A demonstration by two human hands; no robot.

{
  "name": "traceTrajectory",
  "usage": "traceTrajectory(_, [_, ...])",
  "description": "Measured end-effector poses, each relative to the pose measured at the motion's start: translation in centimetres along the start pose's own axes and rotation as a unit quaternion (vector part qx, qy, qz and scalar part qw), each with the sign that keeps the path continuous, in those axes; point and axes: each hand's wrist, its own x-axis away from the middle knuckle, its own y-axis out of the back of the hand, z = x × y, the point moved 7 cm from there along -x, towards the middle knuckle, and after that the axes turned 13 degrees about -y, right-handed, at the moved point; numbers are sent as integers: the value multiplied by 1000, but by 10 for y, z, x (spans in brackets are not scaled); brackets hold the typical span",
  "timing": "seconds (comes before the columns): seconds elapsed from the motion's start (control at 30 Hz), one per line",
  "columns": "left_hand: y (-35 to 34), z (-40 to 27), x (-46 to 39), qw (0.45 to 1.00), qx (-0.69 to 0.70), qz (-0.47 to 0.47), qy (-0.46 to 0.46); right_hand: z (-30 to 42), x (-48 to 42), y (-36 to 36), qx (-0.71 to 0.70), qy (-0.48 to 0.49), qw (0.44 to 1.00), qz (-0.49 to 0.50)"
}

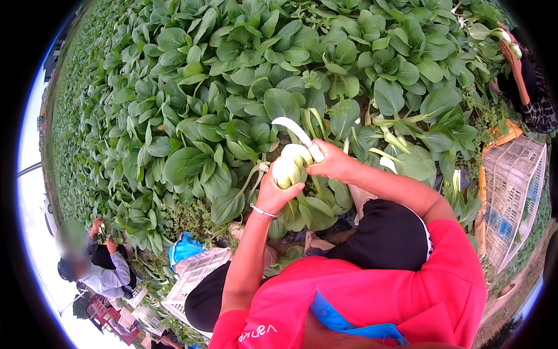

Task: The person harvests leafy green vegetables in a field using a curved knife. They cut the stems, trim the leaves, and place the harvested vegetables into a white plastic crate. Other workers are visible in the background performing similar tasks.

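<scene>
My left hand [279, 188] is wrapped around the pale base of a bok choy [288, 170], whose leaves [316, 212] hang down toward my lap. My right hand [329, 161] grips the short handle of a sickle-shaped knife, with its curved blade [291, 127] pointing up and left above the bok choy. The fingers of that same hand also touch the bok choy's side. Cut bok choy leaves and stalks [399, 144] lie on the plants to the right of my hands.
Dense bok choy plants [196, 78] spread ahead and left. A white plastic crate [508, 196] stands at the right, another crate [185, 283] beside my left leg. A blue bag [185, 248] lies near it. A co-worker [102, 270] crouches lower left; another person's arm [514, 70] shows upper right.
</scene>
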Motion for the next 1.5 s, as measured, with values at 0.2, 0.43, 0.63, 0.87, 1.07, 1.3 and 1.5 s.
traceTrajectory(0.2, [24, -12, 2, 885, -435, 150, 74, -21, -2, 48, 321, -60, 939, -108])
traceTrajectory(0.43, [-9, 58, -45, 685, -615, 378, 97, -67, -65, 39, 421, 36, 894, -150])
traceTrajectory(0.63, [40, 95, -87, 552, -705, 407, 177, -65, -104, 20, 398, 9, 910, -114])
traceTrajectory(0.87, [75, 88, -76, 576, -709, 352, 207, -73, -148, 3, 346, 6, 931, -118])
traceTrajectory(1.07, [91, 93, -56, 577, -698, 355, 233, -91, -176, -15, 352, 21, 928, -118])
traceTrajectory(1.3, [104, 99, -49, 604, -690, 331, 221, -109, -197, -23, 356, 63, 927, -103])
traceTrajectory(1.5, [110, 108, -49, 630, -683, 314, 195, -97, -205, -31, 449, -6, 893, -33])
